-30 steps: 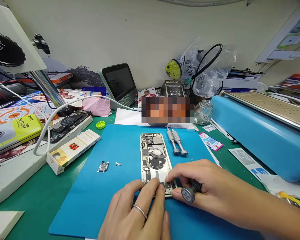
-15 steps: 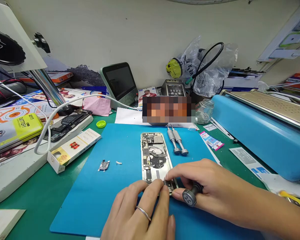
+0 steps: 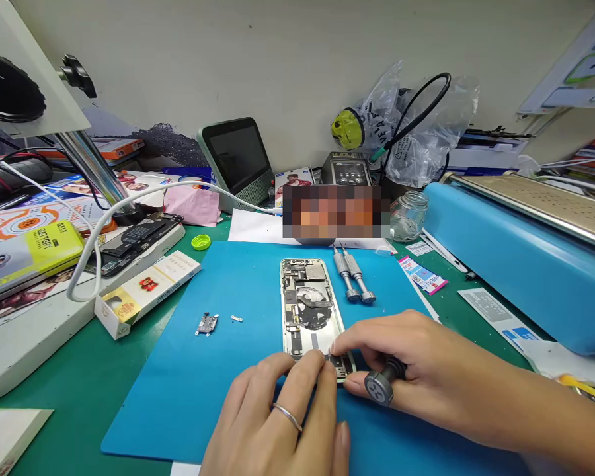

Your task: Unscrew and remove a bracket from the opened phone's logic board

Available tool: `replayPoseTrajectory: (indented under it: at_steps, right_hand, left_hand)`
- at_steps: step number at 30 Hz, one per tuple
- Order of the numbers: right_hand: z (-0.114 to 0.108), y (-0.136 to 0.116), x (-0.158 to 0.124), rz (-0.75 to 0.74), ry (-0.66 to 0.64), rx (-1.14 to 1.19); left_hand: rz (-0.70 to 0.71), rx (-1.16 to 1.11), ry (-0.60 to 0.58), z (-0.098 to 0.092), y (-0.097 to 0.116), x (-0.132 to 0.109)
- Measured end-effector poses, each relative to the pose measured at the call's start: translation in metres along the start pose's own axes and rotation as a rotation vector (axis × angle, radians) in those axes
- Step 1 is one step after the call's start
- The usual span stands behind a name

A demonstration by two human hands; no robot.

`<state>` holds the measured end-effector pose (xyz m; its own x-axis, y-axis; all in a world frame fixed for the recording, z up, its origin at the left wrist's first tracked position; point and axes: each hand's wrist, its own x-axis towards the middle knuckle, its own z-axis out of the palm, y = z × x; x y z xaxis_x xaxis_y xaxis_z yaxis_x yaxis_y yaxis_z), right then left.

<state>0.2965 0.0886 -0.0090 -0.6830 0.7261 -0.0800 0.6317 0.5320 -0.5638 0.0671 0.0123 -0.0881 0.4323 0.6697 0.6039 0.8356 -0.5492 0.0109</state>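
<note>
An opened phone (image 3: pixel 317 311) lies on the blue mat (image 3: pixel 178 390), its inner parts and a round dark coil showing. Over its lower end, the bent fingers of my left hand (image 3: pixel 282 416) press close together; a ring is on one finger. My right hand (image 3: pixel 401 360) keeps a dark screwdriver (image 3: pixel 379 389) tucked in the palm, its round cap facing me. The index finger and thumb of that hand touch the phone's lower right edge. What lies under the fingertips is hidden. To the left rest a small metal-and-board part (image 3: pixel 207 323) and a tiny bracket (image 3: pixel 237 318).
Two silver screwdrivers (image 3: pixel 354 277) lie beyond the phone's right side. A cardboard box (image 3: pixel 149 291), white cable (image 3: pixel 86 264) and microscope post (image 3: pixel 96 168) stand left. A blue machine (image 3: pixel 520 264) sits right, near a glass jar (image 3: pixel 409 215). A tablet-like display (image 3: pixel 238 155) stands behind.
The view has shifted slightly. Both hands stay at the phone's lower end in nearly the same pose, and the screwdriver remains in my right palm.
</note>
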Motion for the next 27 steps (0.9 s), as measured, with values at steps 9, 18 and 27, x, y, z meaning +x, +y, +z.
replayPoseTrajectory:
  at_steps: [9, 18, 27]
  right_hand:
    - [0.0014, 0.0044, -0.0004, -0.021, 0.027, 0.001]
    - [0.0028, 0.0071, 0.0015, -0.083, 0.033, 0.083]
    - [0.0045, 0.0045, 0.0025, -0.035, 0.017, 0.085]
  left_hand:
    - [-0.003, -0.017, 0.007, 0.0011, 0.0011, 0.0004]
    - [-0.003, -0.034, 0.017, 0.0014, 0.0023, 0.0011]
    - [0.041, -0.02, 0.048, 0.0018, 0.0022, 0.0046]
